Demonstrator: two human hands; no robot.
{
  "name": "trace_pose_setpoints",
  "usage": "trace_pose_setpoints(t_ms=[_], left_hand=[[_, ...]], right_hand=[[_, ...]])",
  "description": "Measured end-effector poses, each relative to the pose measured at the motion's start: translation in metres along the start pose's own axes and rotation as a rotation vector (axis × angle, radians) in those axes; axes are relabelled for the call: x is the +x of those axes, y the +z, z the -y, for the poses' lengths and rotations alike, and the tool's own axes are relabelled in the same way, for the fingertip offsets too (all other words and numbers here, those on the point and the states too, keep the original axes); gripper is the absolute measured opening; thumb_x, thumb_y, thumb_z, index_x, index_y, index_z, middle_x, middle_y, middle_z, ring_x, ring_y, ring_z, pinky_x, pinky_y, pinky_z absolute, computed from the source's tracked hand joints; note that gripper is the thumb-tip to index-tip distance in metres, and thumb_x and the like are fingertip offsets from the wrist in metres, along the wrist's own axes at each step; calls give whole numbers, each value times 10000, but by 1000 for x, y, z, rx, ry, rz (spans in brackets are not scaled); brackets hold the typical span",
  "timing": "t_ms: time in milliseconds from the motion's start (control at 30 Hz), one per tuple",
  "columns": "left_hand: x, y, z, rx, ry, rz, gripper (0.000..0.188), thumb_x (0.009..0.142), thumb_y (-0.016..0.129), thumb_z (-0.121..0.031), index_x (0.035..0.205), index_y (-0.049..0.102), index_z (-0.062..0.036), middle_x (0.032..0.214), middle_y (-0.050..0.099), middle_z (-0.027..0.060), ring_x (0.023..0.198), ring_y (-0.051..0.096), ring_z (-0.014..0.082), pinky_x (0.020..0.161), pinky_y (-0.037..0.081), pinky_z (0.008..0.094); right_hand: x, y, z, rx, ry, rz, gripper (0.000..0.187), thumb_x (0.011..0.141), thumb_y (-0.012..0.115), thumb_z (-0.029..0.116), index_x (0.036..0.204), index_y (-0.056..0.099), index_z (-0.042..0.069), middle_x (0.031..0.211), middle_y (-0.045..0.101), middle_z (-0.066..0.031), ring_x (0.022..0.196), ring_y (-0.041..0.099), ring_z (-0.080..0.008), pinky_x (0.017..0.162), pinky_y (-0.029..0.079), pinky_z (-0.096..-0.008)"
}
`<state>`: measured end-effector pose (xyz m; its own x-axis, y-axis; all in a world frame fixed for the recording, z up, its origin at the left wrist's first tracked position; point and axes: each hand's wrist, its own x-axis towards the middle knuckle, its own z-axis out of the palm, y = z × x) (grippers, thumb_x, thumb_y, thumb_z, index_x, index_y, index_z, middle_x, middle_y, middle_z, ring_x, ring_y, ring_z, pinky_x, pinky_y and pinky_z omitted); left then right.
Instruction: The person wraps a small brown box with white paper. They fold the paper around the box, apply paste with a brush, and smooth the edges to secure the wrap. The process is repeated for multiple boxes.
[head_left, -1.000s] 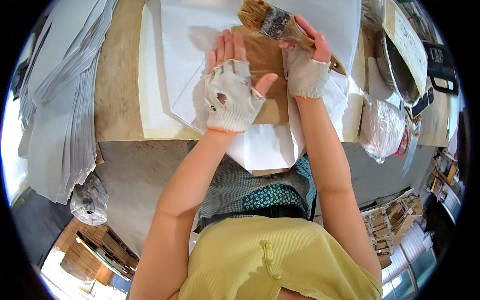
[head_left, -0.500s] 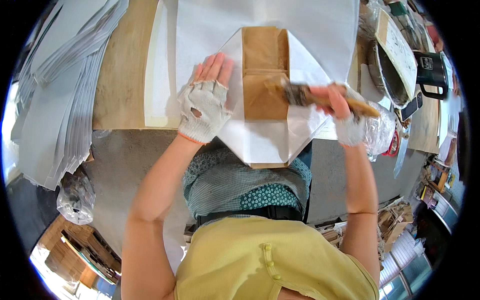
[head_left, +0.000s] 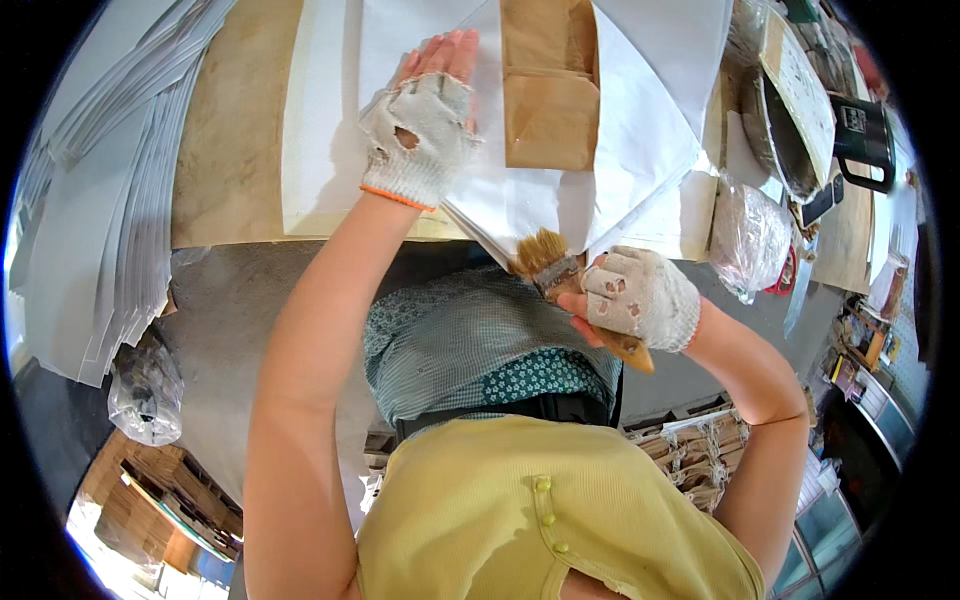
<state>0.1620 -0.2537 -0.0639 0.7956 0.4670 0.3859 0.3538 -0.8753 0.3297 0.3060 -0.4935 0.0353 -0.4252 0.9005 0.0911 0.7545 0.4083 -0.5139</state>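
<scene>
Left hand (head_left: 420,115) flat on the paper, brush (head_left: 559,277) in the right hand (head_left: 645,295) at the near edge

With twelve o'clock straight ahead of the person, the near edge of the table (head_left: 235,140) crosses from nine to three, with grey floor (head_left: 240,330) below it. A strip of tan wood shows toward nine o'clock from the left hand, before a fanned stack of pale sheets (head_left: 120,200). From the right hand, a clear plastic bag (head_left: 748,240) lies near at two; a basin (head_left: 785,135) with a board (head_left: 798,85) tilted over it stands farther off, between one and two, and a dark mug (head_left: 862,135) just beyond.

The white folded paper (head_left: 640,130) carries a brown panel (head_left: 550,120) and reaches the table's near edge. The left hand lies palm down on it at nine o'clock from the panel, fingers straight and close together. The right hand is at five from the panel, curled around the brush handle; the bristles point between ten and eleven, at the paper's near edge.

Whether the bristles touch the paper cannot be told. The right palm is hidden, the left thumb barely shows, and the panel's far end is cut off at twelve.
</scene>
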Motion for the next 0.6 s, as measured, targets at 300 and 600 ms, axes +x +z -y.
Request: trace_pose_setpoints(t_ms=[300,600], left_hand=[[-2,12,9,-71,20,-100,414,912,563,-110,1320,502,-76,1442,507,100,1346,482,276,1167,330,407],[-7,7,12,34,23,-56,440,907,529,-125,1341,501,-52,1486,462,77,1364,452,239,1166,322,370]], right_hand=[[-29,-1,1,-134,411,-222,91,805,738,114,859,665,115,709,654,-3,588,611,-153,559,513,-286],[-25,-22,10,158,517,-315,254,917,668,264,706,617,131,616,572,32,512,523,-128,463,407,-291]])
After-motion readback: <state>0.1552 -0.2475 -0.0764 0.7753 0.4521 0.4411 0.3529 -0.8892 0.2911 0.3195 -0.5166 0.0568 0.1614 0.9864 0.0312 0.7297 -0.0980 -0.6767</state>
